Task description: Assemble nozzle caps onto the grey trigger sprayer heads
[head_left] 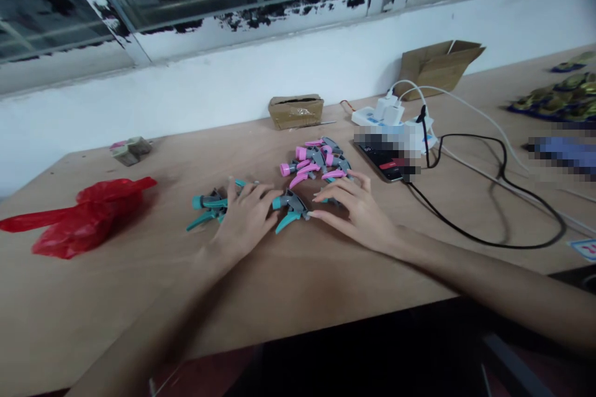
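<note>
My left hand [249, 214] lies over a cluster of teal and grey trigger spray heads [212, 203], its fingers spread and partly covering them. Between my hands is a single teal and grey spray head [291, 206], its trigger pointing toward me. My left fingertips reach its nozzle end, while the thumb of my right hand [356, 208] is at its other end. The right fingers are apart and curve over another teal piece, mostly hidden beneath them. Just behind, several pink and grey spray heads [316, 161] lie in a loose pile.
At left lie a red plastic bag [93, 214] and a small greyish block [131, 151]. A small cardboard box [297, 111] stands against the wall. To the right are a phone [379, 158], a power strip [365, 116] with chargers, looping cables and an open carton [435, 68].
</note>
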The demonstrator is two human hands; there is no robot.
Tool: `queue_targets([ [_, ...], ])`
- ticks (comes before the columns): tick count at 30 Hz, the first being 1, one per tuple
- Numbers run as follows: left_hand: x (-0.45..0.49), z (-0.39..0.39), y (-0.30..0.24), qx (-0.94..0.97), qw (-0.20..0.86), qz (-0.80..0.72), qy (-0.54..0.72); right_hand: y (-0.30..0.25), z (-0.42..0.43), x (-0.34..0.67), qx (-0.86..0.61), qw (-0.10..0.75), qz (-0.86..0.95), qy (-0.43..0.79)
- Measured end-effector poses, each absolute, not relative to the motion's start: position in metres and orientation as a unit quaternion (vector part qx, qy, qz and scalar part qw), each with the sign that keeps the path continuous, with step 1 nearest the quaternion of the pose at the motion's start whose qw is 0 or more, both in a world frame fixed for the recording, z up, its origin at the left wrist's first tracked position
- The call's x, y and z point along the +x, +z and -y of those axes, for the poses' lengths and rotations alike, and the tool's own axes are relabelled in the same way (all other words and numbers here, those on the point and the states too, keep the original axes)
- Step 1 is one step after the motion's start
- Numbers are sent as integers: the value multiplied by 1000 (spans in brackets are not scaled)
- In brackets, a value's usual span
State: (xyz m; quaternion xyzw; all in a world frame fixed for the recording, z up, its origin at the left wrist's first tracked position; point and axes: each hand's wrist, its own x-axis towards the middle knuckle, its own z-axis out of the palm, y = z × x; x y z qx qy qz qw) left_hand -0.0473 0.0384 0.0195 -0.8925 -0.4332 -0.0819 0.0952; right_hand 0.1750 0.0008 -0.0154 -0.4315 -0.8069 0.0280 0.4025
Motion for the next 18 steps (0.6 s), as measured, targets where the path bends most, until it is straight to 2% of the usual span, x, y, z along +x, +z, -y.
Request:
queue_targets([
  [4, -33, -33, 25, -899, -12, 419, -125, -10, -2, 178, -407, 407, 815, 69],
  [8, -25, -10, 23, -853, -187, 442, -203, -5, 1, 178, -336, 361, 853, 170],
  [13, -19, 1, 3, -747, -397, 447, -290, -10, 2, 177, -359, 335, 849, 193],
  [18, -20, -3, -4, -696, -522, 421, -255, -16, -1, 178, -347, 304, 861, 213],
])
